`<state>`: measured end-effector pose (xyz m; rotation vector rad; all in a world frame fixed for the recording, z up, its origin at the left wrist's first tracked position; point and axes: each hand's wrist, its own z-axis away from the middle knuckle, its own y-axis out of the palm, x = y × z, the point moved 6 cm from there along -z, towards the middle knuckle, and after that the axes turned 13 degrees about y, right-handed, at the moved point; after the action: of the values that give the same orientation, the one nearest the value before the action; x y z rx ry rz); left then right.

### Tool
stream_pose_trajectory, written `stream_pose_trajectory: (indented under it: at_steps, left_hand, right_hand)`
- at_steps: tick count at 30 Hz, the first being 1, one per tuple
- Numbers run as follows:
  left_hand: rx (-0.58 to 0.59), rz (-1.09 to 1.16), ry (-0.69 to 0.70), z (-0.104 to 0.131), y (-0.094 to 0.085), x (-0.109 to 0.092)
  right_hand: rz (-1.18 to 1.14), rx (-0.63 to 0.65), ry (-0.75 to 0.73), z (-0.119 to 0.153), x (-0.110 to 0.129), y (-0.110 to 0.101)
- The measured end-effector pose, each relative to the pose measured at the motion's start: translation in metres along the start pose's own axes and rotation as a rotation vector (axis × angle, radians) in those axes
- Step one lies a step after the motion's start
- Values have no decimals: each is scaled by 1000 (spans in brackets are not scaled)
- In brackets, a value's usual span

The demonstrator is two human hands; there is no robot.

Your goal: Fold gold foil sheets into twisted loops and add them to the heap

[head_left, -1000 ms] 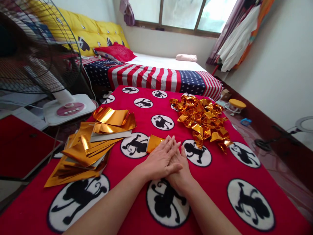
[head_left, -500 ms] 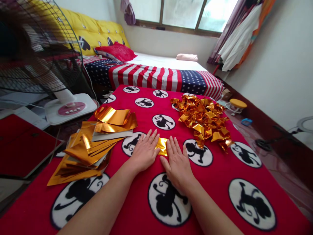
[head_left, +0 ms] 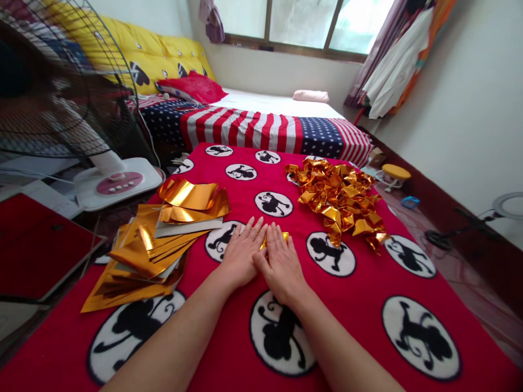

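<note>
A small gold foil paper [head_left: 285, 237] lies on the red cloth, mostly covered by my hands. My right hand [head_left: 281, 263] rests flat over it with the fingers stretched out and close together. Beside it, my left hand [head_left: 244, 251] lies palm down at the paper's left side, its fingers extended. The right thumb overlaps the edge of the left hand. To the left is a loose stack of gold foil sheets [head_left: 143, 245], some showing a pale underside. A heap of folded gold foil pieces [head_left: 343, 196] sits at the right.
The red cloth [head_left: 347, 332] with monkey circles covers the table. An electric fan [head_left: 118, 182] stands at the left, near a red board [head_left: 41, 245]. Beyond the table is a bed [head_left: 245, 128]. A yellow stool [head_left: 396, 172] is on the floor at right.
My right hand has slid left across the foil paper, covering most of it and meeting the left hand. My left hand has barely moved.
</note>
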<state>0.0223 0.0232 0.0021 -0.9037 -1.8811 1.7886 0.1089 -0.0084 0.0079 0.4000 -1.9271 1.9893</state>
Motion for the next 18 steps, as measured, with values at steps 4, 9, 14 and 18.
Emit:
stream_pose_trajectory:
  at_steps: [4,9,14,18]
  left_hand:
    - [-63,25,-3,2,-4,-2]
    - [-197,98,-42,2,-10,7]
    - [-361,177,-142,1,-21,23]
    - [-378,293,-177,-1,-21,28]
  right_hand:
    - [99,-159,159,-5,-35,-15]
    - [-35,-339,172,-9,-42,-30]
    - [-219,-414,167,-8,-47,-37]
    - [-411,-389,221,-9,-54,-36]
